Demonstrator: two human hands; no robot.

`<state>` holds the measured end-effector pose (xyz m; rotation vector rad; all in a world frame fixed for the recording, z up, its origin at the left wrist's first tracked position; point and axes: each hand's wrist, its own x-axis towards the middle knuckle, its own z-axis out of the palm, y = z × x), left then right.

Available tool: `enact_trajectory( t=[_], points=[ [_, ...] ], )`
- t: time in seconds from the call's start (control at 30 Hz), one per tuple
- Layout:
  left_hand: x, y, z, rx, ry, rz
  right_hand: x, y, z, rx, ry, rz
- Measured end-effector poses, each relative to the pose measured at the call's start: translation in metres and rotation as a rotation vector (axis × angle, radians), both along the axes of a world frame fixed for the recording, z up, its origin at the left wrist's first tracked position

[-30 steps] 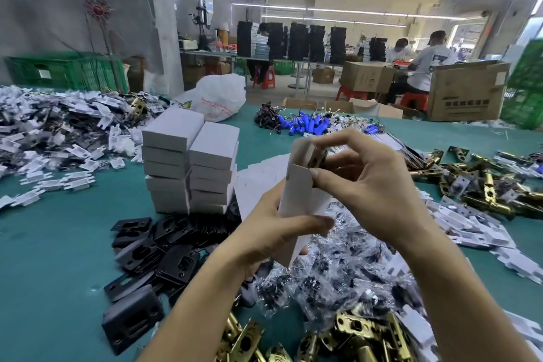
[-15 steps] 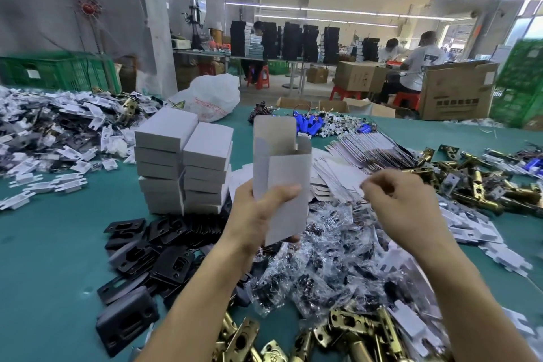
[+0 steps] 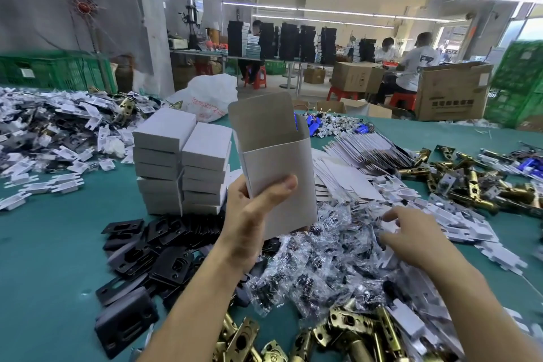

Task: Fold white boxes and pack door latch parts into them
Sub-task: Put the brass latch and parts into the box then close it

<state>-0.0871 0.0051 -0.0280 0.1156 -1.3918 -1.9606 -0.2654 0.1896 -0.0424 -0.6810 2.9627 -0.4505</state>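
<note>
Teal tabletop (image 3: 44, 258) in a busy packing workshop, heaped w/ parts; other workers sit far back.

Head view, step in hand (judgement): one box is erected and filling comes next. The left hand (image 3: 252, 214) grips the white box (image 3: 279, 173) upright above the table, thumb across the front panel, fingers behind. Top flap stands up and the mouth is open; the bottom can't be seen. The right hand (image 3: 411, 235) is low over the clear bags (image 3: 323, 258), fingers loosely spread, nothing visibly pinched; tips are blurred.

Next move prob. calls for lifting one bag w/o dragging its neighbours, then dropping it through the mouth. The left grip should stay light, since thin card dents.

Materials:
- Box: matte thin card, greyish inside, rounded tuck flap.
- Bags: glossy crinkled film, small dark bits inside, likely slippery.
- Black plates (image 3: 141, 253): flat, matte, rectangular w/ cut-outs.
- Brass latch bodies (image 3: 352, 329): shiny, tubular, w/ flat faceplates.
- White plastic pieces (image 3: 470, 226): flat, tabbed.
- Closed boxes (image 3: 182, 161) are stacked just left of the held one; flat blanks (image 3: 352, 167) are fanned to its right.
</note>
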Motion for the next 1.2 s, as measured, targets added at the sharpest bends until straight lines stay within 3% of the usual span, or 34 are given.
enact_trajectory(
  t=[0.17, 0.33, 0.57, 0.77, 0.9, 1.1, 1.2],
  points=[
    [-0.001, 0.000, 0.001, -0.037, -0.029, 0.004, 0.011, 0.008, 0.002, 0.093, 0.037, -0.013],
    [0.000, -0.001, 0.000, -0.054, -0.057, -0.001, 0.016, 0.005, 0.002, -0.071, 0.008, -0.018],
    [0.001, 0.002, 0.002, -0.073, -0.081, 0.001, 0.016, 0.006, 0.001, 0.105, -0.001, -0.107],
    [0.000, 0.001, 0.002, -0.089, -0.119, -0.006, 0.023, -0.001, 0.001, 0.026, 0.132, -0.033],
    [-0.002, -0.001, -0.001, -0.094, -0.149, -0.014, 0.033, -0.005, 0.015, -0.262, 0.187, 0.022],
    [-0.004, -0.002, -0.006, -0.261, -0.223, -0.022, 0.078, -0.026, 0.072, -1.040, 0.460, 0.342],
    [-0.004, -0.001, -0.007, -0.320, -0.215, -0.049, 0.097, -0.039, 0.091, -1.163, 0.481, 0.497]
  ],
)
